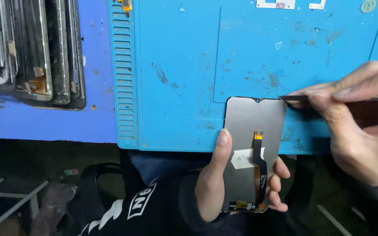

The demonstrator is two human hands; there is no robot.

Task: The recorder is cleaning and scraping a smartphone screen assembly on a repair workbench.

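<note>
While the left hand (213, 183) clamps the phone screen panel (252, 131), the right hand (355, 118) pinches a thin blade (295, 98) at its corner; slipping may tear the flex cable (260, 168).

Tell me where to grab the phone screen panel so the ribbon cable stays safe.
Grip the panel by its long side edges, from below, as the left hand does. The flex cable runs down the middle of the back, so edges keep fingers off it.

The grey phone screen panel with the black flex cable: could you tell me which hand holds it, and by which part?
The left hand holds the grey phone screen panel by its lower side edges; the right hand pinches a thin metal tool at its corner.
</note>
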